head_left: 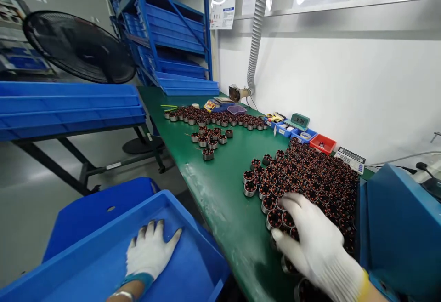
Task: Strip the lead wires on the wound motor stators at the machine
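My left hand (150, 250), in a white glove with dark-stained fingertips, lies with fingers spread on the floor of a blue plastic tray (99, 258); no object is in it. My right hand (310, 237), also gloved in white, is over the near edge of a dense block of small round motor stators (303, 173) with silver rims and copper windings. Its thumb and fingers are apart, with stators visible between them; I see none held. A smaller cluster of stators (208, 154) stands farther up the green table (220, 191), in front of a wide row of them.
Small blue bins (285, 130), a red bin (323, 144), a digital clock (299, 120) and a calculator (350, 160) line the wall. A blue machine housing (401, 228) borders the right. Stacked blue trays (69, 109) and a fan (79, 47) stand left.
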A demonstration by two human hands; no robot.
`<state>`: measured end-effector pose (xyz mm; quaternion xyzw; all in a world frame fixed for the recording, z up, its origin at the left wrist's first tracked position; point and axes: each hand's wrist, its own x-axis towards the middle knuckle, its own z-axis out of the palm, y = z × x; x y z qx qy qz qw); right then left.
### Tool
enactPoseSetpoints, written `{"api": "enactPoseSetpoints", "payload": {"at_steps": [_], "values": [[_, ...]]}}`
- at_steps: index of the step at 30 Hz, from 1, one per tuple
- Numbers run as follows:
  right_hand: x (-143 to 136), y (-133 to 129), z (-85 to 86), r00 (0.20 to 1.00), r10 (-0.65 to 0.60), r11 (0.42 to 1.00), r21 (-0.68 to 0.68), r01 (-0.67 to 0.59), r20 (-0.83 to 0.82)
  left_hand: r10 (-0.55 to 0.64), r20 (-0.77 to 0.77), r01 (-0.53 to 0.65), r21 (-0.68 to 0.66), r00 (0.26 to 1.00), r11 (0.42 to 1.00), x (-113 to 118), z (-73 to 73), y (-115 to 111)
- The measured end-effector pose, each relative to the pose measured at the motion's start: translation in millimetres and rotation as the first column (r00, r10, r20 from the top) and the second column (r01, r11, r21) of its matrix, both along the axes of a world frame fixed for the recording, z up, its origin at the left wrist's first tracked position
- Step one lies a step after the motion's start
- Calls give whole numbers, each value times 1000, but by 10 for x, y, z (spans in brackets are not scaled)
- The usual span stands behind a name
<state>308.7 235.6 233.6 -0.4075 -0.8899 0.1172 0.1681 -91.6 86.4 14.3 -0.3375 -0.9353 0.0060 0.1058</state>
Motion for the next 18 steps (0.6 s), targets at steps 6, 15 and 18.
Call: {"api": "enactPoseSetpoints", "payload": {"at_steps": [6, 15, 18], "values": [[-925, 1337, 121, 992, -99, 962, -248, 115, 78, -1, 9, 1, 4, 1000, 1000, 38, 17, -10], [-2109, 3399, 159, 945, -133, 946, -245, 211, 299, 5, 187, -4, -7, 982, 1000, 144, 194, -38], [-2511, 3921, 132, 927, -165, 952, -193, 239, 336, 12, 241, -15, 10, 970, 1000, 156, 202, -60]]}}
